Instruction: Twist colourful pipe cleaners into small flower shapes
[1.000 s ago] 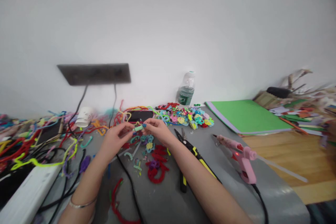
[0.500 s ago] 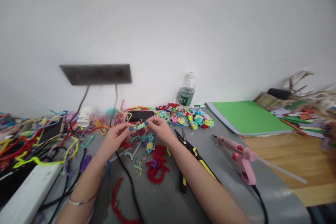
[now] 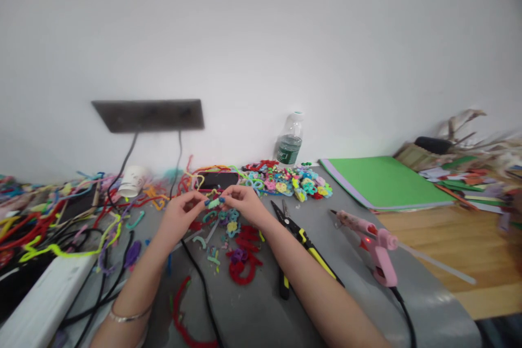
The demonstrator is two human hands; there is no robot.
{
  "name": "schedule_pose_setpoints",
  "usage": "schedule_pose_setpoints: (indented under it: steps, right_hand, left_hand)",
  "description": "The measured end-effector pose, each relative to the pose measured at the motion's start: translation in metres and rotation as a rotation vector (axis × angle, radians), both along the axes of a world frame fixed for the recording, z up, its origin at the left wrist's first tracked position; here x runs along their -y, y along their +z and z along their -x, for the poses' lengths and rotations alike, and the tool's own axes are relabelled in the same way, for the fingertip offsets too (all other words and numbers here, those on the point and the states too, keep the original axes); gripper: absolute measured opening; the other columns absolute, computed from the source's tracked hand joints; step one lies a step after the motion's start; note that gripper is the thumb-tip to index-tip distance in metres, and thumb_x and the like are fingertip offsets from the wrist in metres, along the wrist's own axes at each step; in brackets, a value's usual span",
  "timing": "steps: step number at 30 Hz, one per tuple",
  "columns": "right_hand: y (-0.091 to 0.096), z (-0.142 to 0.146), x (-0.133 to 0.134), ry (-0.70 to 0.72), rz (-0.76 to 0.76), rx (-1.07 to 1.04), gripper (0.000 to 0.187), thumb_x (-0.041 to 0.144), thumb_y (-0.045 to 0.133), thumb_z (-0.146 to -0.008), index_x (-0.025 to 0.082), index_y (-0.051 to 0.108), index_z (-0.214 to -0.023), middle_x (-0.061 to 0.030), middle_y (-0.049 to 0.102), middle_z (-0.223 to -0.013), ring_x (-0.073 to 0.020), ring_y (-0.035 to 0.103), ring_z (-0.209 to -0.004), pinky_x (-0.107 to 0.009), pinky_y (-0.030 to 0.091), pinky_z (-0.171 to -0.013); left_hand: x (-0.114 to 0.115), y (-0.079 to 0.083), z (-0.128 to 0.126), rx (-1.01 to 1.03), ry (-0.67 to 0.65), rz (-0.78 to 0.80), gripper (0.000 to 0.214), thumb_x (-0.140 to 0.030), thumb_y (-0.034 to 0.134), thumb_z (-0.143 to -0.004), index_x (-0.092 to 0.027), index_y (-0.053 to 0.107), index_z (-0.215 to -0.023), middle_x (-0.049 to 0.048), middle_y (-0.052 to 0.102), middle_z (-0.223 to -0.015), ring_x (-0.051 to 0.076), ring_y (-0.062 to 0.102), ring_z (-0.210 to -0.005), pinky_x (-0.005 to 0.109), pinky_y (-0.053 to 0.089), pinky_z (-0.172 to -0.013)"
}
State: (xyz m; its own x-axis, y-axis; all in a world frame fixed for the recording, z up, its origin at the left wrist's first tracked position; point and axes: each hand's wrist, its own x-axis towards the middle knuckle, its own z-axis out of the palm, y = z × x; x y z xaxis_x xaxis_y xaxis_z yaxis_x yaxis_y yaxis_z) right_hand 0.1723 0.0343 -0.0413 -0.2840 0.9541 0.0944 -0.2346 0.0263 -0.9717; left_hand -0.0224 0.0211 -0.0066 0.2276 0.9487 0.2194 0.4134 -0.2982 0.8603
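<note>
A short light-green pipe cleaner piece is pinched at both ends, above the grey table. My left hand grips its left end between thumb and fingers. At its right end, my right hand holds it with closed fingertips. Below the hands lie blue and yellow pipe cleaner flowers, a coiled red pipe cleaner shape and small green offcuts. Yellow-and-black pliers rest beside my right forearm.
A pink glue gun with a lit red light lies at the right. A bottle stands behind a heap of colourful flowers. Green sheets, a paper cup, a black cable and a white box surround the workspace.
Both hands have shifted slightly left and down with the light-green piece, and my right hand has come a little closer to the left. Items on the table have stayed put.
</note>
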Motion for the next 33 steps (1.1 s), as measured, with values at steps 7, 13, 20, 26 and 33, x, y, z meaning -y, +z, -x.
schedule_pose_setpoints:
  steps: [7,13,20,26,33]
  right_hand:
    - [0.001,0.003,0.002,0.011,0.011,-0.010,0.035,0.046,0.079,-0.066,0.016,0.063,-0.073,0.0009,0.067,-0.062,-0.0126,0.064,-0.056,-0.026,0.053,-0.060]
    - [0.003,0.004,0.005,0.039,0.049,-0.065,0.036,0.047,0.080,-0.066,0.016,0.065,-0.075,0.0001,0.068,-0.065,-0.0120,0.064,-0.057,-0.026,0.052,-0.061]
    - [-0.002,0.006,0.003,-0.022,0.095,-0.153,0.036,0.046,0.082,-0.063,0.016,0.065,-0.075,0.0011,0.067,-0.064,-0.0113,0.062,-0.056,-0.026,0.052,-0.061]
    - [-0.004,0.003,-0.001,-0.106,0.126,-0.204,0.038,0.046,0.083,-0.061,0.017,0.065,-0.077,0.0010,0.067,-0.061,-0.0114,0.061,-0.052,-0.026,0.053,-0.059]
    - [-0.001,0.004,0.001,-0.065,-0.012,-0.148,0.037,0.049,0.080,-0.067,0.018,0.064,-0.079,0.0002,0.067,-0.065,-0.0134,0.064,-0.057,-0.028,0.055,-0.061]
  left_hand:
    - [0.004,0.001,-0.003,-0.030,0.080,-0.138,0.022,-0.037,0.060,-0.079,-0.017,0.069,-0.075,0.0032,0.070,-0.073,0.017,0.061,-0.063,0.026,0.047,-0.058]
    - [0.011,0.004,-0.009,-0.012,0.108,-0.295,0.018,-0.032,0.060,-0.082,-0.018,0.069,-0.074,-0.0006,0.068,-0.066,0.013,0.056,-0.052,0.023,0.044,-0.052]
    - [0.006,0.002,-0.003,-0.062,-0.033,-0.540,0.009,-0.021,0.066,-0.082,-0.021,0.074,-0.078,0.0023,0.076,-0.078,0.016,0.070,-0.075,0.025,0.056,-0.072]
    - [0.002,-0.002,0.000,-0.106,-0.119,-0.573,0.013,-0.020,0.067,-0.083,-0.022,0.078,-0.090,0.0065,0.077,-0.098,0.018,0.072,-0.089,0.029,0.057,-0.084]
    - [0.001,-0.001,-0.001,0.109,-0.070,-0.182,0.008,-0.023,0.069,-0.077,-0.019,0.076,-0.074,0.0047,0.074,-0.080,0.018,0.069,-0.077,0.027,0.055,-0.070]
